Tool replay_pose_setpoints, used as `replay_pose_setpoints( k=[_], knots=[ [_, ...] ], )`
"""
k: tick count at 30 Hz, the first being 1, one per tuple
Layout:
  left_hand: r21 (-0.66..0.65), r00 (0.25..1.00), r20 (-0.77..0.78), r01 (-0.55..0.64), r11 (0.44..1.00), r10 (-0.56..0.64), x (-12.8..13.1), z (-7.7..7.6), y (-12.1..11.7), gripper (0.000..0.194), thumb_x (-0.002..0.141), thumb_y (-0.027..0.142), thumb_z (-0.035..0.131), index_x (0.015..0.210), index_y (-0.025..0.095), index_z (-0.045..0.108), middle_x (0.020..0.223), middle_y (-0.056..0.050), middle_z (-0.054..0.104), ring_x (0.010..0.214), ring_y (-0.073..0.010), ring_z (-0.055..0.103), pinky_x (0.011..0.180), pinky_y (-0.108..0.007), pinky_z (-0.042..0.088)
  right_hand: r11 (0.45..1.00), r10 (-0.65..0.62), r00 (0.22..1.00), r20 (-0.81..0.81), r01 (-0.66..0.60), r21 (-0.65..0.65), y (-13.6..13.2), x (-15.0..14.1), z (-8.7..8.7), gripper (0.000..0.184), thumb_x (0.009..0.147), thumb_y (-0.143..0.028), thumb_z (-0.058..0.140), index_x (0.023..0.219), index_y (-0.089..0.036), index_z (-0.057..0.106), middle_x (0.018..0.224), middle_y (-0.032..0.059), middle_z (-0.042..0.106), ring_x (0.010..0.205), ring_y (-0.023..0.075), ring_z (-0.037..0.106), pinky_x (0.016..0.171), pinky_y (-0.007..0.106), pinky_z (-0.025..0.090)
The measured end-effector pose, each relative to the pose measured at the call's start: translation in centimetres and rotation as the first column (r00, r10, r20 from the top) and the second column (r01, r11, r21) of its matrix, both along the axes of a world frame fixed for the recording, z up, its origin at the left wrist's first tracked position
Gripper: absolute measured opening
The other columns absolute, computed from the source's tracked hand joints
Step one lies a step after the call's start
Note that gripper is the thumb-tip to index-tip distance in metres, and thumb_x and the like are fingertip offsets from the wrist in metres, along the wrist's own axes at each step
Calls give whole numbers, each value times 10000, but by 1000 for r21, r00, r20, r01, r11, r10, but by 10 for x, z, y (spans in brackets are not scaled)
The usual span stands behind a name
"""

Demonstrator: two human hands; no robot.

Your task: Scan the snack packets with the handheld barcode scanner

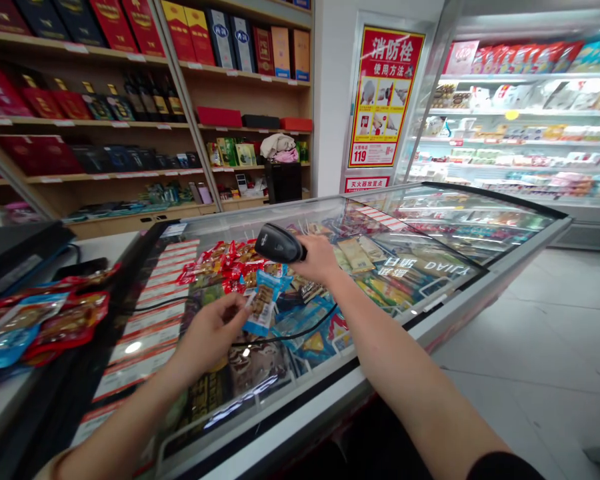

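My right hand (319, 259) is closed round the handle of a black barcode scanner (280, 244), held above the glass top of a chest freezer. Its head points left, over a pile of red snack packets (225, 260) lying on the glass. Between the thumb and fingers of my left hand (220, 327) is a small blue snack packet (264, 303), tilted upright with brown contents showing and a white label on it. This packet is just below the scanner's head. A thin black cable (300, 333) runs across the glass below my hands.
More red and blue packets (45, 320) lie on the counter at the left, near a black device (20, 257). The chest freezer (485, 307) stretches away to the right. Shelves of boxes and bottles (145, 100) stand behind, and a lit refrigerated display (525, 127) is at the far right.
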State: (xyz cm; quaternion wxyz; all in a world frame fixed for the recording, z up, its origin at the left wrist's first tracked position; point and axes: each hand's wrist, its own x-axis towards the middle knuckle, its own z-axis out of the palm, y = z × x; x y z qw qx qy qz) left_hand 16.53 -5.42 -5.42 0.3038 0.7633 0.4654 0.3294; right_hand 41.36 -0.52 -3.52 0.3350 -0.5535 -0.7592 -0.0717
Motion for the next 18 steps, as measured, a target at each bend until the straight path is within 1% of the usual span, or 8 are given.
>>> replay_pose_setpoints(
  k=[1, 3, 6, 8, 10, 13, 16, 18],
  knots=[
    [-7, 997, 77, -30, 1000, 30, -8, 4, 1, 371, 764, 584, 580, 669, 226, 561, 631, -3, 592, 611, -176, 564, 607, -304, 488, 1000, 7, 1000, -12, -7, 11, 0, 1, 0, 264, 746, -355, 723, 945, -181, 719, 967, 97, 766, 944, 286, 682, 821, 352, 455],
    [5, 968, 198, -160, 987, 155, -23, 12, 4, 366, 726, 572, 644, 690, 221, 546, 628, 14, 577, 577, -151, 548, 544, -270, 479, 999, 32, 999, -33, -31, 28, -1, 1, 0, 264, 754, -357, 721, 952, -183, 719, 962, 94, 765, 932, 280, 680, 809, 346, 452],
    [-5, 884, 343, -335, 942, 316, -38, 20, 10, 354, 682, 504, 705, 696, 213, 503, 687, 28, 576, 591, -133, 559, 499, -246, 502, 997, 80, 997, -24, -79, 23, -4, -1, 2, 266, 761, -361, 725, 961, -186, 719, 942, 92, 763, 918, 273, 673, 801, 341, 445],
    [-21, 832, 416, -396, 918, 368, -43, 22, 14, 338, 689, 455, 705, 691, 206, 476, 745, 27, 582, 628, -126, 571, 518, -252, 546, 991, 134, 991, 14, -134, -2, -7, -5, 4, 262, 754, -363, 736, 950, -189, 717, 936, 87, 760, 913, 266, 669, 806, 338, 438],
    [-25, 804, 450, -424, 905, 389, -46, 22, 18, 310, 703, 420, 691, 698, 199, 473, 772, 24, 589, 650, -122, 578, 547, -267, 580, 980, 198, 979, 56, -197, -27, -11, -10, 6, 270, 743, -368, 749, 944, -191, 715, 926, 80, 755, 909, 260, 666, 808, 336, 430],
    [-28, 795, 465, -427, 904, 389, -48, 20, 21, 289, 706, 398, 683, 710, 198, 474, 794, 18, 596, 682, -132, 599, 588, -297, 610, 961, 277, 957, 93, -273, -54, -17, -17, 8, 280, 742, -397, 758, 926, -192, 708, 887, 73, 746, 890, 251, 658, 792, 327, 419],
    [-15, 790, 487, -420, 907, 373, -48, 20, 22, 301, 702, 398, 687, 696, 200, 461, 796, 16, 581, 682, -130, 581, 597, -309, 620, 945, 325, 939, 114, -316, -85, -19, -21, 9, 253, 757, -405, 746, 893, -197, 700, 872, 70, 745, 861, 238, 651, 771, 314, 412],
    [-12, 787, 493, -421, 907, 371, -48, 20, 21, 299, 699, 393, 687, 689, 199, 460, 765, 23, 560, 658, -119, 553, 580, -297, 615, 941, 335, 933, 131, -324, -99, -19, -22, 8, 241, 755, -393, 745, 893, -200, 700, 885, 71, 749, 858, 235, 651, 766, 311, 409]
  ],
)
